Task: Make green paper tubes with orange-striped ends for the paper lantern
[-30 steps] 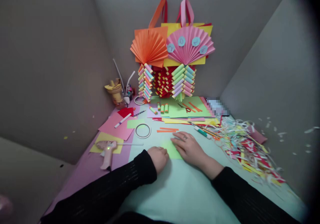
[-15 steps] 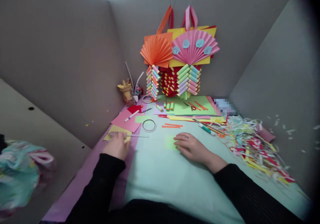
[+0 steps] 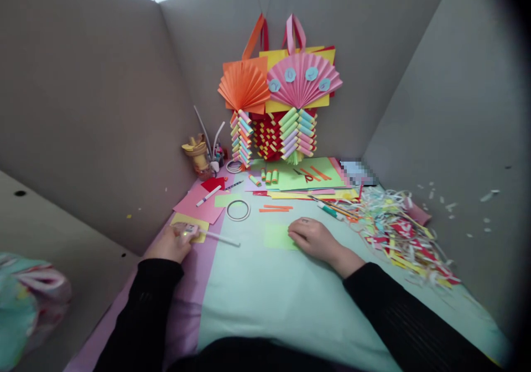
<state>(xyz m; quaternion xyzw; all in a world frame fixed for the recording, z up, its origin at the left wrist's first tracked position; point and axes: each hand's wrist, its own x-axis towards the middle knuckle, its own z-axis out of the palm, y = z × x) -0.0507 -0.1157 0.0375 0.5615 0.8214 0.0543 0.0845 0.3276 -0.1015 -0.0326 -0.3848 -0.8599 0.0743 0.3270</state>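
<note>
My left hand (image 3: 170, 243) is closed around a pink glue gun (image 3: 188, 230) at the left of the table, over a yellow paper (image 3: 194, 221). A glue stick (image 3: 222, 239) pokes out of the gun to the right. My right hand (image 3: 314, 237) lies on the pale green table cover (image 3: 286, 305), fingers curled, its fingertips pressing the right edge of a small light green paper square (image 3: 276, 236). Both sleeves are black.
A roll of tape (image 3: 238, 210) and orange paper strips (image 3: 275, 208) lie behind the square. Paper fans and rolled-paper decorations (image 3: 282, 106) stand at the back. Paper scraps (image 3: 394, 228) pile up at right, pink sheets and a pen (image 3: 208, 196) at left. Cardboard walls surround the table.
My left hand left the green square, reached left and closed on the glue gun. My right hand stayed on the square. The camera view shifted.
</note>
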